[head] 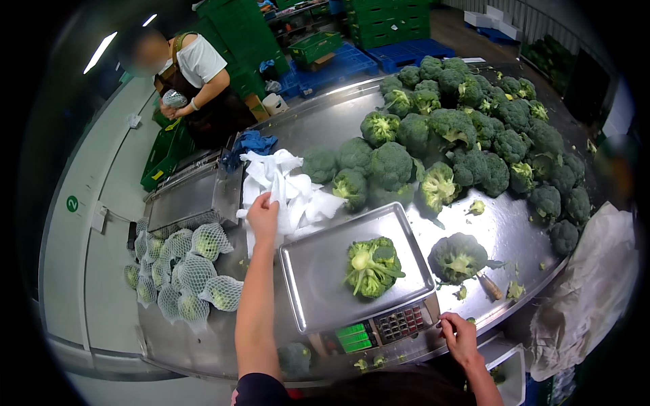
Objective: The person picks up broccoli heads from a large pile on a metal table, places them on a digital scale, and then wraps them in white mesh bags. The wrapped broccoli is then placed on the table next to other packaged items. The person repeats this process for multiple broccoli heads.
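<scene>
My left hand [263, 215] pinches a white foam net [279, 188] at the near edge of a loose pile of them. A broccoli head [373, 266] lies stem up on the steel pan [317, 274] of a weighing scale, whose green display and keypad [398, 325] face me. Beside the scale's near right corner is my right hand [458, 335], its fingers curled; whether anything small is between them is unclear. Right of the pan sits another broccoli head [458, 258], its cut stem showing. A knife with a wooden handle [490, 286] lies by it, the blade partly hidden.
A large broccoli heap [452, 127] covers the steel table's far right. Several net-wrapped heads [188, 276] lie at left, by a steel device [185, 200]. Across the table a co-worker [190, 76] holds a wrapped head. A white bin [508, 373] stands below the near edge.
</scene>
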Demonstrator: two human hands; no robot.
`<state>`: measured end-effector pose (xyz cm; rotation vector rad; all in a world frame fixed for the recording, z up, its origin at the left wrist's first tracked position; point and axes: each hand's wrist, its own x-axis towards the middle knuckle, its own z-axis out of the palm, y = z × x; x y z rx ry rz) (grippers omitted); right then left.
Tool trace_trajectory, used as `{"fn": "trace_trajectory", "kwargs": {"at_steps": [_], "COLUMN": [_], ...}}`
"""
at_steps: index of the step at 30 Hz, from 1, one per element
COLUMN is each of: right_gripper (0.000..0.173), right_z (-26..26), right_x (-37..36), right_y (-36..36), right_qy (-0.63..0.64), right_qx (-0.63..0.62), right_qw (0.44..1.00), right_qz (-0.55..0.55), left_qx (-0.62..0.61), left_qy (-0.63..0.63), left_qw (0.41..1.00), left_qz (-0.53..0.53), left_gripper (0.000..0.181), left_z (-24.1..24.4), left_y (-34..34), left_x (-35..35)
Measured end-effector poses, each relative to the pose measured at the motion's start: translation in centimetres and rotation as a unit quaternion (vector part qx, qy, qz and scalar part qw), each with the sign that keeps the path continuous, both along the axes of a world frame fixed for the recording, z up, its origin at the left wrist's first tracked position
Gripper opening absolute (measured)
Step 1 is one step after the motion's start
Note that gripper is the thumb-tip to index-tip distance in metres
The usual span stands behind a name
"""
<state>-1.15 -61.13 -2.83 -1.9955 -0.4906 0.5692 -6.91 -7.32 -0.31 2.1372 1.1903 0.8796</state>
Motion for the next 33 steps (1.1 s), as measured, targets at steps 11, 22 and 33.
{"fn": "trace_trajectory", "kwargs": {"at_steps": [11,22,33], "right_gripper": [0.061,0.017,0.011], "right_z": [12.0,5.8,4.0], "right_x": [2.6,3.3,2.4], "right_y": [10.2,5.5,1.7], "right_qy": [-0.097,0.251,-0.100], "right_qx": [0.230,0.330,0.190], "right_qw": [0.954,0.903,0.973], "right_qz": [0.164,-0.115,-0.083], "left_qx": [-0.425,-0.671,-0.576], "left_qy": [-0.246,-0.350,-0.291], "left_qw": [0.838,0.582,0.718], "left_qz": [-0.237,-0.299,-0.260], "left_gripper": [0.029,0.036,0.039], "left_z": [6.8,2.8,1.5], "left_y": [-22.6,-35.8,-44.6], "left_x": [-14.4,-9.9,-0.9]}}
